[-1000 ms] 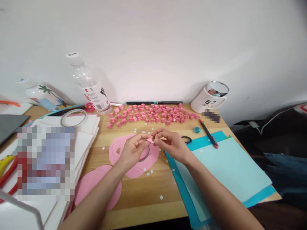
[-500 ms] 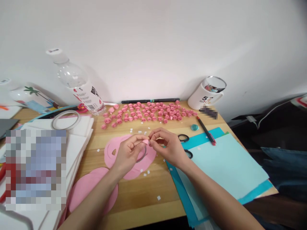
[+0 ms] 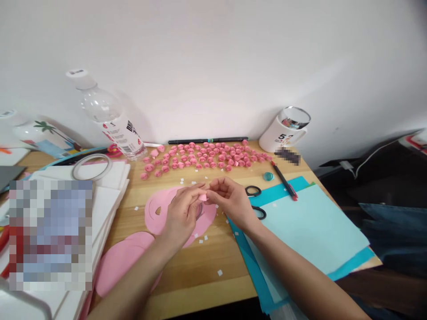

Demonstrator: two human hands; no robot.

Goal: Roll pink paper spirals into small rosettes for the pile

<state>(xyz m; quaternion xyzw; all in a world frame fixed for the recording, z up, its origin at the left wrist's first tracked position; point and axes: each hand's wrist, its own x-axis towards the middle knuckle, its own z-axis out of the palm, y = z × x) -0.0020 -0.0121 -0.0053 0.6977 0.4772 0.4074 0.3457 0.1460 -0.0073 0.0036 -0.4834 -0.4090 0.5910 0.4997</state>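
Pinching a little pink paper piece (image 3: 203,197) in the left hand (image 3: 183,214), thumb against fingers, right above the pink paper discs (image 3: 151,218). Got the right hand (image 3: 232,202) in close too, fingertips up against the right end of that same piece. Can't tell about a proper grip on that side, too small and hidden.

Can just make out part of a grey ring (image 3: 200,210) under the left fingers, on the discs. Seeing another bunch of pink discs (image 3: 125,262) nearer the front edge, partly behind the left forearm. Loads of rolled pink paper rosettes (image 3: 202,158) spread along the back of the wooden table (image 3: 200,284), with a long black pen (image 3: 187,142) behind them. Tiny white squares (image 3: 219,272) scattered all over.

Over on the right: black scissors handles (image 3: 265,214) poking out by the light blue paper (image 3: 310,235), plus a small teal roll (image 3: 268,176), a black-and-red pen (image 3: 283,180) and a white mug (image 3: 275,135). Over on the left: a clear plastic bottle (image 3: 122,138), standing behind a tape roll (image 3: 75,171) on stacked white sheets (image 3: 111,191).
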